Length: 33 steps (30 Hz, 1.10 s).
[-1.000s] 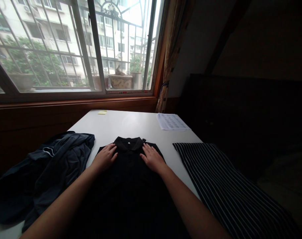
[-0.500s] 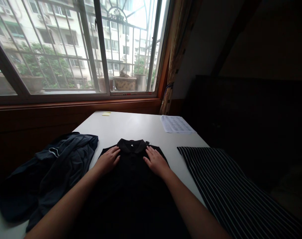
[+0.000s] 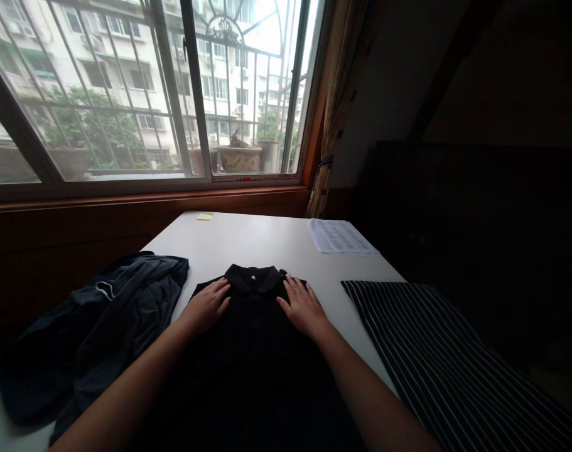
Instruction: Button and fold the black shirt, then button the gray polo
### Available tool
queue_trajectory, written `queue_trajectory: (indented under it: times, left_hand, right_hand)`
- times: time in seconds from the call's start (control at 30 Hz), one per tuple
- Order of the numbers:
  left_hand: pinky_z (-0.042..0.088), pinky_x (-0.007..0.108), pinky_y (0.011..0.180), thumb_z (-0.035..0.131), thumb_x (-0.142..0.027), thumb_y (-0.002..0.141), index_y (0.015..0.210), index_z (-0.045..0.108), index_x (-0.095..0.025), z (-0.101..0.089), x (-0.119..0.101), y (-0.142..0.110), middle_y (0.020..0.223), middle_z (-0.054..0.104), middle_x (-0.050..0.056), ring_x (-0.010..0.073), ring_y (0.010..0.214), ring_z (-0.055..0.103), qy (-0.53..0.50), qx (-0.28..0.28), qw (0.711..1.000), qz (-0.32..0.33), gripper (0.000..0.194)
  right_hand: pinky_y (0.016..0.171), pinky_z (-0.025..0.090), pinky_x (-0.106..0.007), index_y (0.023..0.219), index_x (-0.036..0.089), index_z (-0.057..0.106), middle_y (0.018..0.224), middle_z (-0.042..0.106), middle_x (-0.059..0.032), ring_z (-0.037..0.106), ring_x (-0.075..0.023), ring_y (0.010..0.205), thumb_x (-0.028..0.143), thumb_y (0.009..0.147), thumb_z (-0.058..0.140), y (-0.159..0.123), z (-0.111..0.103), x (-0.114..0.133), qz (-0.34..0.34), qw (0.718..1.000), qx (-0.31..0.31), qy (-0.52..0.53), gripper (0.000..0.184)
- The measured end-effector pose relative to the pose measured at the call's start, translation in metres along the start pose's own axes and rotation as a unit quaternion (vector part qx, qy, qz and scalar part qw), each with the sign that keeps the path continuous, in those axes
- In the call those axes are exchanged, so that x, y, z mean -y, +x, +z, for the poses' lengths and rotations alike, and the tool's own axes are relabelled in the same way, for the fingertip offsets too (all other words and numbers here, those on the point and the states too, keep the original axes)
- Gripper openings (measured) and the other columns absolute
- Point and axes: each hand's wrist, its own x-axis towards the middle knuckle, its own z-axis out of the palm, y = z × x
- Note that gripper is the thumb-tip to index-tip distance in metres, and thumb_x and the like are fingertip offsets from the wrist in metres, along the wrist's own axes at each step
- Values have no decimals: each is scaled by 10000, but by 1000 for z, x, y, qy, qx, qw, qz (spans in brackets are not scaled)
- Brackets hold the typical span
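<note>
While both hands lie spread on it, the black shirt (image 3: pixel 255 351) sits between the side edges of the surface (image 3: pixel 252 238).
The right hand (image 3: pixel 305 306) is edging outward from the collar (image 3: pixel 241 280), probably smoothing as it goes; the left hand (image 3: pixel 206 306) stays put, thumb apart.

Three cloth items (image 3: pixel 252 339) (image 3: pixel 130 314) (image 3: pixel 427 339), one table (image 3: pixel 252 242)

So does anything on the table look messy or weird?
The dark garment on the left looks messy: it's crumpled in a heap, while the black collared shirt under the left hand and right hand and the striped cloth lie flatter. I see no spill; the shirt's lower part is too dark to judge.
</note>
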Motion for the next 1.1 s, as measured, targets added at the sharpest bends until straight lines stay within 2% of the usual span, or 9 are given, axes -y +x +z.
queue_trajectory:
  times: [0.13,0.47,0.73,0.93,1.1]
  left_hand:
    - [401,436,1182,413,-360,1008,1401,579,-101,-2,-1,0,1503,523,152,285,1407,478,8,7,1000,-5,498]
    - [398,429,1186,412,-346,1001,1381,598,-129,1,0,2,1494,538,130,276,1407,478,7,-1,1000,-1,476]
    - [342,450,1217,404,-355,1017,1418,555,-98,3,2,1,1527,493,150,281,1447,422,18,15,1000,14,499]
    - [328,415,1222,358,-347,1032,1446,520,-76,2,-2,0,1537,478,160,268,1463,397,45,28,999,9,521]
    - [262,453,1241,337,-382,1043,1469,474,-34,8,-2,-3,1583,384,198,295,1501,312,70,47,996,23,567]
  right_hand:
    - [1257,103,-486,1573,143,348,1662,237,-74,178,-252,1547,555,1028,293,1,-2,0,-10,1000,8,4,685]
    - [1259,99,-480,1577,140,338,1662,235,-74,178,-246,1547,564,1027,284,1,-3,0,-9,1000,10,6,696]
    - [1258,105,-478,1570,128,350,1662,238,-85,175,-248,1548,557,1031,275,0,-3,0,-12,1000,8,8,693]
    - [1258,96,-466,1557,111,375,1653,257,-108,202,-251,1541,537,1037,260,-2,-2,1,-22,1000,-1,1,681]
    - [1258,104,-465,1559,105,369,1653,258,-108,204,-250,1540,537,1038,263,-1,-2,1,-21,1000,2,0,685]
